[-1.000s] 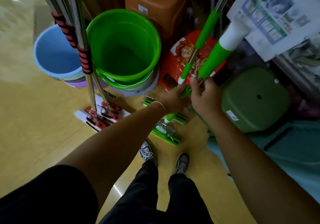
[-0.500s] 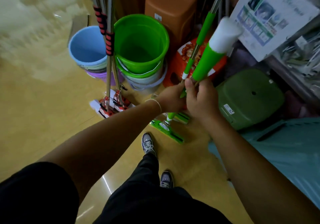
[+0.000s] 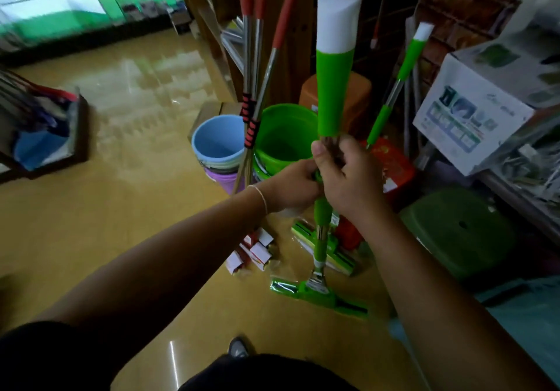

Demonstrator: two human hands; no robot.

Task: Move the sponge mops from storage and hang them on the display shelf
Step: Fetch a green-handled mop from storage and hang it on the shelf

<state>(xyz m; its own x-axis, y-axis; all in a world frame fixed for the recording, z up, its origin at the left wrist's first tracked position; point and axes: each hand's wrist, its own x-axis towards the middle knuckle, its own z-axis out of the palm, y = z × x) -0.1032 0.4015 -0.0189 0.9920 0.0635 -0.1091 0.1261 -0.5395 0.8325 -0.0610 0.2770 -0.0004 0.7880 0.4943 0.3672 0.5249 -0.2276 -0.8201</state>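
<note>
Change: view lifted since half a second ago, shop front and far floor now in sight; mop handle stands more upright, head further from the stools toward me.
Left hand (image 3: pixel 295 183): fingers curled round the green sponge mop (image 3: pixel 321 218) shaft, just under my other hand.
Right hand (image 3: pixel 348 175): wrapped round the same shaft right below the fat green-and-white handle grip (image 3: pixel 335 57), thumb up on the near side.
Mop head (image 3: pixel 321 295): green, still in shiny wrap, low over the yellow floor (image 3: pixel 121 209); cannot tell if it touches.
Second green mop (image 3: pixel 394 87): leaning at the back right against the brick wall, its head (image 3: pixel 324 248) on the floor just behind the held one.
Red-handled mops (image 3: pixel 257 66): bunch leaning left of my hands, heads (image 3: pixel 253 252) on the floor.
Buckets: blue bucket (image 3: pixel 216 142) on a stack, green bucket (image 3: pixel 285 139) beside it, both behind my left hand.
Stools: orange stool (image 3: pixel 357 93) at back, red stool (image 3: pixel 394 169) right of my hands, green stool (image 3: pixel 460 230) nearer the right edge.
Box (image 3: pixel 472 115): white printed carton on the right shelf side.
</note>
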